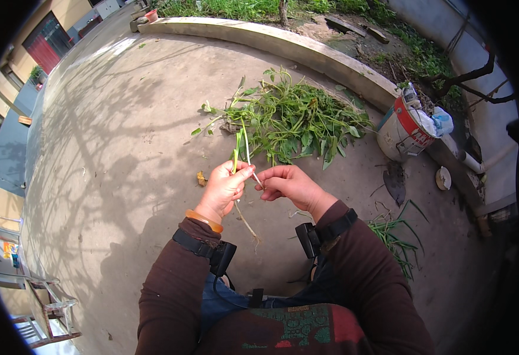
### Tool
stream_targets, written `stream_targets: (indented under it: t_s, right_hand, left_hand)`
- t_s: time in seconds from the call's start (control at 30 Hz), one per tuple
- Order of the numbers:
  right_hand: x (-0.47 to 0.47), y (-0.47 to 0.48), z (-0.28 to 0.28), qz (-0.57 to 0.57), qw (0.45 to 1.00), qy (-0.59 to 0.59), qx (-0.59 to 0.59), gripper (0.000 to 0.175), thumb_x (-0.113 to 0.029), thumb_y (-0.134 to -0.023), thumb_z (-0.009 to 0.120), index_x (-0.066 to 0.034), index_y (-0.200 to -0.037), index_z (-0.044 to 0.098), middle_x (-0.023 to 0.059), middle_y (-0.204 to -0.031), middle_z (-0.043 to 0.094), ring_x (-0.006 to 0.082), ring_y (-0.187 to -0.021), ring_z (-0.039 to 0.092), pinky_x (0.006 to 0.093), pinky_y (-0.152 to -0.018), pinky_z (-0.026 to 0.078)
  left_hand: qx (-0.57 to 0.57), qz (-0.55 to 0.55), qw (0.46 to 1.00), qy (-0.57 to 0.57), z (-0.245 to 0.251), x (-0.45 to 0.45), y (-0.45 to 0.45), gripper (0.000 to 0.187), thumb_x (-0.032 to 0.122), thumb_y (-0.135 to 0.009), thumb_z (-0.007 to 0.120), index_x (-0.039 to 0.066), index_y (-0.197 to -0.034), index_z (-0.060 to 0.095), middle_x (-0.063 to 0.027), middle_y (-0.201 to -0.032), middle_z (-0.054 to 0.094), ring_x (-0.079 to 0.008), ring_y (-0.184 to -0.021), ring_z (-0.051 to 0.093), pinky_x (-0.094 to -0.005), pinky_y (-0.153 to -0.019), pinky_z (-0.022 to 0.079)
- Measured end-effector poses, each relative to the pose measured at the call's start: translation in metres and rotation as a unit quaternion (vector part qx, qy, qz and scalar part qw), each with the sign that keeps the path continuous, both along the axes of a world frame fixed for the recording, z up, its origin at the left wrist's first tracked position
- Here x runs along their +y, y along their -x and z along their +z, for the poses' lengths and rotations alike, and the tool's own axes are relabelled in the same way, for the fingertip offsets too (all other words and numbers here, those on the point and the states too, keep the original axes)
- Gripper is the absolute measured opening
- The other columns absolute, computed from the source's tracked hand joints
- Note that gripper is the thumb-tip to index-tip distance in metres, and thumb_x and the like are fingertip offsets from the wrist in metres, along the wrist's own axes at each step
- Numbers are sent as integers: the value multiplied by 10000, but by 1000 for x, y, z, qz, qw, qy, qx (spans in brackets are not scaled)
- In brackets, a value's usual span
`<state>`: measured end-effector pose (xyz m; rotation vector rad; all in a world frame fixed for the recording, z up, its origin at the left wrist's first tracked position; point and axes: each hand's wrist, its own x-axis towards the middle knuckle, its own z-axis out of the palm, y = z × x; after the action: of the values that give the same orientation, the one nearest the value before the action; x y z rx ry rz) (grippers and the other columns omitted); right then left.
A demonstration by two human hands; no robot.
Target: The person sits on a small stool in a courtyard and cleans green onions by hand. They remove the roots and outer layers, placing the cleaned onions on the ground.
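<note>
My left hand (226, 188), with an amber-coloured bangle at its wrist, grips a few thin scallions (236, 151) between thumb and fingers. Their green and white stalks stick up past the fingers. Below the palm hangs a pale brown stalk with stringy roots (247, 224). One slim white scallion stalk (247, 148) slants down across the left thumb to my right hand (288, 184), whose fingertips pinch its lower end. Beyond both hands, a heap of leafy green stems (299, 117) is spread on the concrete ground. Loose scallions (395, 237) lie beside my right forearm.
A paint bucket (403, 128) filled with rubbish stands at right, beside a low concrete kerb (264, 35). Near it are a dark trowel-like blade (395, 182) and a small round container (443, 178). At lower left stands a worn wooden stool (48, 306).
</note>
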<state>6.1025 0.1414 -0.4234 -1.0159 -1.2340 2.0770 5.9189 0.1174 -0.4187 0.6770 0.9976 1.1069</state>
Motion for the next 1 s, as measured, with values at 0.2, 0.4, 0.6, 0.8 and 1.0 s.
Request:
stream_targets:
  t_s: [0.2,0.4,0.6,0.8,1.0]
  right_hand:
    - [1,2,-2,3,999,-30,-39,196,-210,-880,560,-36,-961,599,56,-868,645,99,-656,599,246,-624,498]
    - [0,4,-8,11,999,-35,-28,178,-219,-908,515,-46,-930,551,46,-859,634,89,-626,579,235,-607,483]
    - [2,4,-7,19,997,-33,-62,183,-216,-915,501,-41,-927,551,43,-837,633,74,-581,555,221,-548,457]
    - [4,-3,-16,44,867,-318,-381,126,-147,-846,573,-32,-875,617,60,-797,622,122,-577,558,269,-560,461]
    - [5,0,-26,-73,937,-307,-153,125,-104,-812,593,-29,-903,637,54,-876,636,154,-740,579,287,-657,457]
  left_hand:
    - [14,5,1000,-3,-1,0,-1,140,119,-829,633,17,-874,550,12,-681,534,2,-413,351,-157,-342,229]
    - [40,4,999,-2,-2,0,-2,129,125,-839,619,22,-891,562,32,-664,524,4,-414,339,-159,-360,245]
    - [60,-5,998,-16,-1,0,-3,132,136,-848,607,23,-911,579,44,-651,516,0,-419,340,-165,-370,255]
    - [110,-2,993,-37,-5,1,-1,123,145,-859,594,32,-908,597,63,-609,488,2,-418,325,-172,-377,239]
    - [124,-18,991,-41,-7,1,2,118,139,-867,580,28,-905,597,75,-595,467,6,-428,320,-173,-386,226]
